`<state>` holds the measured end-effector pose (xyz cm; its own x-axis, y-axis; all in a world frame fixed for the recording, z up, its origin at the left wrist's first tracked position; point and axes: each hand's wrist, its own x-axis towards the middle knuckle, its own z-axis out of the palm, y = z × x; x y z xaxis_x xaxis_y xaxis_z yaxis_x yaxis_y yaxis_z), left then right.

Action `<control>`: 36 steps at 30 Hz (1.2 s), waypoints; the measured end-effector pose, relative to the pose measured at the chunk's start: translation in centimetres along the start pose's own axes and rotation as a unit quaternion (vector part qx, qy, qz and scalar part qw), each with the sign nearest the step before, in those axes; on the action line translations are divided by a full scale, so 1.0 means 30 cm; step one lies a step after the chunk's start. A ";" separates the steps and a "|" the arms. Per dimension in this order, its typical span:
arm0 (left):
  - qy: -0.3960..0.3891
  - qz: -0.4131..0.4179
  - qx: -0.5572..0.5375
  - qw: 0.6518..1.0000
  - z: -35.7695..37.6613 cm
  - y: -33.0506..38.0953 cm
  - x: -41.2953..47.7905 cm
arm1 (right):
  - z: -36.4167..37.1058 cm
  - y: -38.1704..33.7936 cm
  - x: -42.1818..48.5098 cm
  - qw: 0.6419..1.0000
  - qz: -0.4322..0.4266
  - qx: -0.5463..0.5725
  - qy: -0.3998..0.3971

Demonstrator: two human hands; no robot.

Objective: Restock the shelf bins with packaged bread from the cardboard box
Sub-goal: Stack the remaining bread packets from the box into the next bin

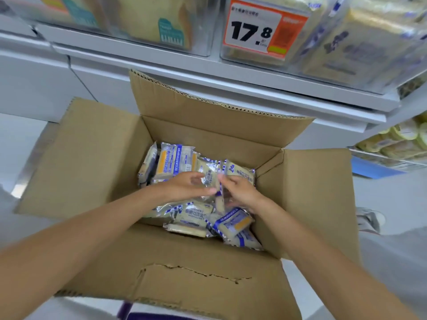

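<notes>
Risks first.
- Wrapper is slick and crinkled. A hold on film alone, not on the loaf, could let the packet slide out as it lifts.
- Squeezing harder to make up for that would likely crush soft bread.
- Neighbouring packs overlap the held one. They may snag and ride up with it, then drop outside the box.
- The rear flap of the open brown corrugated cardboard box (97, 158) stands tall between the hands and the shelf. A straight forward lift could clip it.

Grip.
- Left hand (184, 185) has thumb and fingers curled round a small, cream-coloured bread packet (211, 179) in shiny film with blue-and-white striped edges.
- Right hand (240, 192) pinches the same packet from the other side, fingertip at its top edge. Some motion blur, so exact finger contact is uncertain.

Position.
- Packet stands on edge between the two hands, touching both.
- Loose packets (191, 215) of the same kind lie heaped beneath the grip and on every side of it, touching the held one.
- Clear plastic shelf bins (254, 62) sit well above and beyond the grip, already holding bread.
</notes>
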<state>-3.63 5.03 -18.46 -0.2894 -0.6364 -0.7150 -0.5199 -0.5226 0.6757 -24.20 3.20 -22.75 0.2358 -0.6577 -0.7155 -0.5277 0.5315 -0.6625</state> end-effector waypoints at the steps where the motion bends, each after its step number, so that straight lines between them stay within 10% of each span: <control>1: -0.004 0.003 -0.006 1.000 0.022 0.026 0.000 | 0.006 -0.046 -0.012 0.999 0.000 0.046 -0.028; 5: 0.132 -0.014 -0.049 0.990 -0.017 0.042 -0.007 | -0.018 -0.134 -0.048 0.996 -0.039 0.066 -0.032; 14: 0.110 -0.052 -0.204 0.971 -0.153 -0.144 -0.097 | 0.108 0.212 0.001 0.918 0.066 -0.380 -0.099; 23: 0.138 0.001 -0.234 0.962 -0.160 -0.042 -0.104 | -0.154 -0.095 -0.033 0.994 -0.063 -0.089 0.024; 36: 0.163 0.131 -0.272 0.939 -0.169 0.235 -0.220 | -0.183 -0.529 -0.215 0.974 -0.184 0.107 0.073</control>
<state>-1.32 2.69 -8.06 -0.0421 -0.8771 -0.4785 0.0483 -0.4802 0.8758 -21.81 -3.94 -6.40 0.2508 -0.8852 -0.3919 -0.2439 0.3340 -0.9105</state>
